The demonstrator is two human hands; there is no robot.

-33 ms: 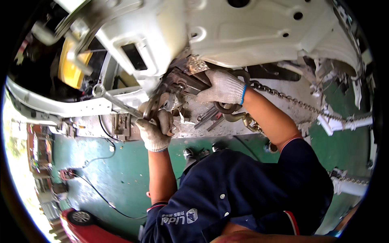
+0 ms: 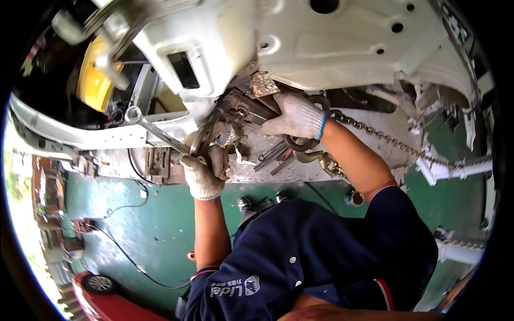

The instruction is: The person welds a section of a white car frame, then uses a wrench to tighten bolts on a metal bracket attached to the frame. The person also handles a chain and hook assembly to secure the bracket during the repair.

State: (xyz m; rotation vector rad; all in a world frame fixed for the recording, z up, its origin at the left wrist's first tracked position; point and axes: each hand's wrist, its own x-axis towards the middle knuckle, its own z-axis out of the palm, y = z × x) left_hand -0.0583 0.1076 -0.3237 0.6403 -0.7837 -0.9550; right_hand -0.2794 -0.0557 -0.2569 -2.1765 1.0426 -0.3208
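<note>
My left hand (image 2: 205, 177), in a knit glove, is wrapped round steel tool pieces; a long wrench (image 2: 159, 134) with a ring end rises from it toward the upper left. My right hand (image 2: 294, 114), also gloved, grips a dark steel clamp (image 2: 248, 108) beneath the white car body panel (image 2: 347, 49). Some of its fingertips are hidden behind the metal. A rusty metal patch (image 2: 262, 84) is just above the clamp. A heavy hook (image 2: 305, 156) hangs below my right hand, linked with a chain (image 2: 375, 130) that runs rightward. Loose steel bars (image 2: 271, 159) lie on the bench below.
The metal bench (image 2: 249, 174) runs across under the car body. A white pulling arm (image 2: 432, 166) stands at the right. A hose (image 2: 123, 251) and red-handled equipment (image 2: 83, 226) are on the green floor (image 2: 155, 214). A red car (image 2: 115, 302) is at lower left, shelving (image 2: 45, 203) beyond.
The view has tilted very slightly. Both hands keep their grips, with no clear movement of the wrench or clamp against the car body.
</note>
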